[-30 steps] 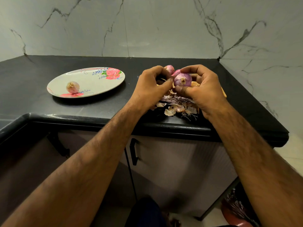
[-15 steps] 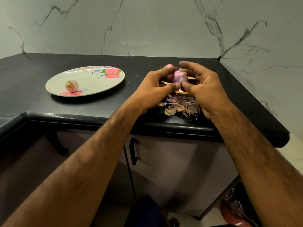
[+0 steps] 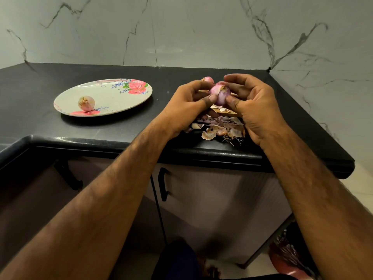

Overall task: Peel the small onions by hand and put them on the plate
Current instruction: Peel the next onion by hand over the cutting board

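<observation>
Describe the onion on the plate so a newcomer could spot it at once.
Start at the black countertop; on its left lies an oval floral plate. The pale onion sits alone near the plate's left end, untouched, unlike the purple onion gripped by the left hand and right hand.

Grey-veined marble wall point(image 3: 181, 27) backs a black countertop point(image 3: 121, 130) above cabinet doors point(image 3: 222, 209) with black handles point(image 3: 163, 184).

On the counter point(image 3: 113, 130), your plate point(image 3: 121, 98) sits left, with one onion point(image 3: 86, 103) on its near-left part. Well to its right, your left hand point(image 3: 187, 106) and right hand point(image 3: 254, 106) hold a second onion point(image 3: 220, 94) between them, above a heap of peels point(image 3: 220, 127) by the front edge (a third onion point(image 3: 207, 79) lies just behind).
</observation>
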